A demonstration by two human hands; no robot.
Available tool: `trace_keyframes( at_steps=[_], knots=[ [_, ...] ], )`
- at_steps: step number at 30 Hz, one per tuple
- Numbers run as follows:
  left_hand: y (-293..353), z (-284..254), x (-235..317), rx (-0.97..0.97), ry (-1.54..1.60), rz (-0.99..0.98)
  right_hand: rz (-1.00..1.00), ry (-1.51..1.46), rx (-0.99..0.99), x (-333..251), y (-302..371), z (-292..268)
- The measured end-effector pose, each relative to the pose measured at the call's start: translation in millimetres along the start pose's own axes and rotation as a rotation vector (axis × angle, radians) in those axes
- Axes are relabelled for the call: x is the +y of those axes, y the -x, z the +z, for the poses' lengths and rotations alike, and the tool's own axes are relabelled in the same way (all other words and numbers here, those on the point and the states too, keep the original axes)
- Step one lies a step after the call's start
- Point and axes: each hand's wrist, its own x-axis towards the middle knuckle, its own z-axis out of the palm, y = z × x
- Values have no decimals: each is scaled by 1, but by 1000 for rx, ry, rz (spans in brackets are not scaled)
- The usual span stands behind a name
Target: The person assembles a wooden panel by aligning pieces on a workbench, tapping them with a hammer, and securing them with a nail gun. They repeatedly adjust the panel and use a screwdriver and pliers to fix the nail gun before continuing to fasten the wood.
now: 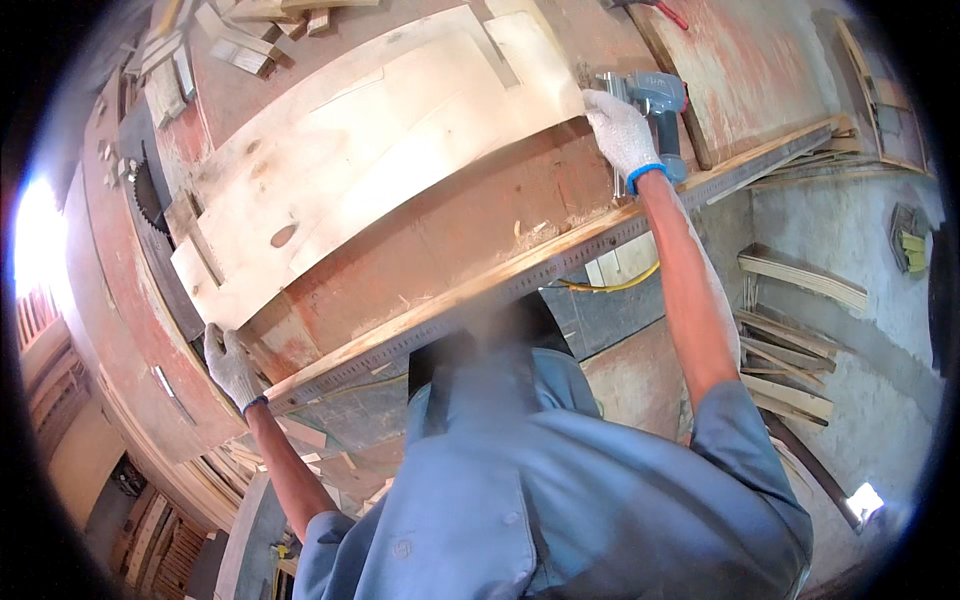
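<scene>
A pale, wide plywood sheet with a dark knot lies across the workbench, and narrow strips lie at its two ends. My left hand, in a white knitted glove, has its fingers closed on the sheet's near left corner. At the right end, my right hand, gloved the same way with a blue cuff, grips the sheet's edge; part of its fingers is hidden. Just right of that hand a blue-grey nail gun rests on the bench, close to the glove.
A toothed circular saw blade rises left of the sheet. Wood offcuts lie at the far left. A long metal ruler runs along the bench's front edge. A yellow cable hangs below it. Boards stick out at right.
</scene>
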Motion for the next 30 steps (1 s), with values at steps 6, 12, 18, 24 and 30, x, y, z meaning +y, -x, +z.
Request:
trace_keyframes(
  at_steps=[6,12,18,24,30],
  knots=[
    [2,2,1,52,194,-37,-52,109,-3,14,-3,7],
    [8,-8,-16,-119,131,25,-78,224,10,-2,1,10],
    [-11,-5,-20,14,-208,409,-112,305,-12,16,4,13],
    [-7,-19,-18,59,-181,459,-175,307,-27,62,-22,22],
    [-9,-8,-28,118,-128,442,-171,249,-42,57,-26,25]
  ],
)
